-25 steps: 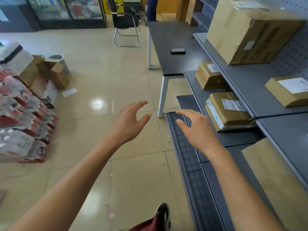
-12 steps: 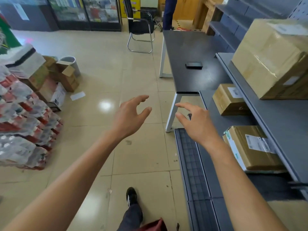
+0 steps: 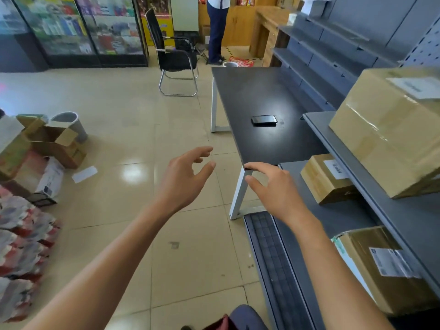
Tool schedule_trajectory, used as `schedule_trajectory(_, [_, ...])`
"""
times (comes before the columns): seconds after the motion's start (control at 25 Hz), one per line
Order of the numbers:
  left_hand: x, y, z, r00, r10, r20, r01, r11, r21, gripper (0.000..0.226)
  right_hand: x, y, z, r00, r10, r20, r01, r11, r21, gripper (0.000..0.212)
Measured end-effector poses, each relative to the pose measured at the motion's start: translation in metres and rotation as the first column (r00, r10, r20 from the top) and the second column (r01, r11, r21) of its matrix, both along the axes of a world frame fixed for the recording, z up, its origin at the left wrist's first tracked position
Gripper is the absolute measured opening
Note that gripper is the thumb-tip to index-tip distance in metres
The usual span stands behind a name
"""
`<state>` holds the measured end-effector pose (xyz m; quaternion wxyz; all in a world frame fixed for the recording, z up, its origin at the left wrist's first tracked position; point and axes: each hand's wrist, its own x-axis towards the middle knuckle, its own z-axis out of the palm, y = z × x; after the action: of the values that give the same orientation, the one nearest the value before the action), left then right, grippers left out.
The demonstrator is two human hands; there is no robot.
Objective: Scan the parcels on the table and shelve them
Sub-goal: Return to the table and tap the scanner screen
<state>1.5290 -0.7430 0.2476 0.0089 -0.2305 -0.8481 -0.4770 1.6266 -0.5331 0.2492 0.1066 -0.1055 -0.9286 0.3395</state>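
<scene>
Both hands hung empty in the air, each grip wide with loosely spread fingers: the left hand (image 3: 184, 178) over the floor, the right hand (image 3: 276, 189) near the black table (image 3: 257, 91) corner. Three parcels sat on the grey shelves (image 3: 404, 225): a large box (image 3: 390, 132), a small box (image 3: 326, 181), a taped parcel (image 3: 381, 265). A phone (image 3: 264, 120) lay on the table.

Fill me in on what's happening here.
A person is parcel-shelving, between items. Both the left hand and the right hand are held out in front, fingers relaxed, holding nothing. Three parcels sit on the grey shelves at right. The black table ahead shows only a phone, no parcels.
</scene>
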Motion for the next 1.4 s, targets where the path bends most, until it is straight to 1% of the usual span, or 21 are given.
schedule_trajectory(0.08, [-0.027,0.017,-0.009,1.0,-0.006,-0.001,0.006,0.999,0.041,0.031,-0.028,0.018,-0.009,1.0,-0.018,0.013,0.019,0.999,-0.034,0.037])
schedule_trajectory(0.16, [-0.057,0.041,-0.017,1.0,-0.017,-0.019,0.018,0.999,0.036,0.03,-0.057,0.042,-0.018,0.999,-0.017,0.03,0.018,0.999,-0.047,0.039])
schedule_trajectory(0.28, [-0.101,0.082,-0.02,1.0,-0.027,-0.002,0.027,0.999,-0.032,0.033,-0.103,0.084,-0.026,0.997,0.006,0.072,-0.001,0.998,-0.066,0.039])
schedule_trajectory(0.4, [-0.142,0.117,-0.019,0.998,-0.059,0.001,0.059,0.99,-0.127,0.037,-0.146,0.122,-0.025,0.999,0.001,0.048,0.002,0.998,-0.067,0.038])
schedule_trajectory(0.52, [-0.18,0.139,-0.021,0.999,-0.042,0.014,0.043,0.989,-0.143,0.037,-0.188,0.146,-0.025,0.999,0.023,0.047,-0.019,0.997,-0.081,0.037])
schedule_trajectory(0.76, [-0.244,0.156,-0.04,0.996,-0.007,0.084,0.018,0.991,-0.131,0.038,-0.252,0.175,-0.035,0.992,0.059,0.114,-0.045,0.992,-0.12,0.04])
schedule_trajectory(0.92, [-0.298,0.154,-0.054,0.991,0.031,0.129,-0.019,0.996,-0.092,0.045,-0.312,0.18,-0.047,0.983,0.073,0.169,-0.053,0.991,-0.12,0.041])
schedule_trajectory(1.0, [-0.325,0.151,-0.058,0.989,0.044,0.141,-0.036,0.997,-0.061,0.041,-0.343,0.178,-0.049,0.982,0.08,0.174,-0.062,0.992,-0.108,0.043])
schedule_trajectory(1.08, [-0.365,0.149,-0.064,0.986,0.045,0.161,-0.039,0.998,-0.04,0.03,-0.381,0.174,-0.052,0.981,0.073,0.181,-0.054,0.992,-0.11,0.045])
schedule_trajectory(1.16, [-0.408,0.15,-0.068,0.983,0.03,0.18,-0.025,0.999,-0.034,0.023,-0.418,0.172,-0.054,0.981,0.048,0.189,-0.024,0.992,-0.125,0.046])
schedule_trajectory(1.24, [-0.451,0.153,-0.073,0.98,-0.008,0.198,0.017,0.999,-0.045,0.023,-0.453,0.175,-0.057,0.979,0.015,0.205,0.012,0.991,-0.13,0.046])
schedule_trajectory(1.4, [-0.511,0.17,-0.084,0.965,-0.101,0.242,0.115,0.992,-0.045,0.022,-0.492,0.185,-0.065,0.966,-0.073,0.249,0.114,0.981,-0.157,0.045])
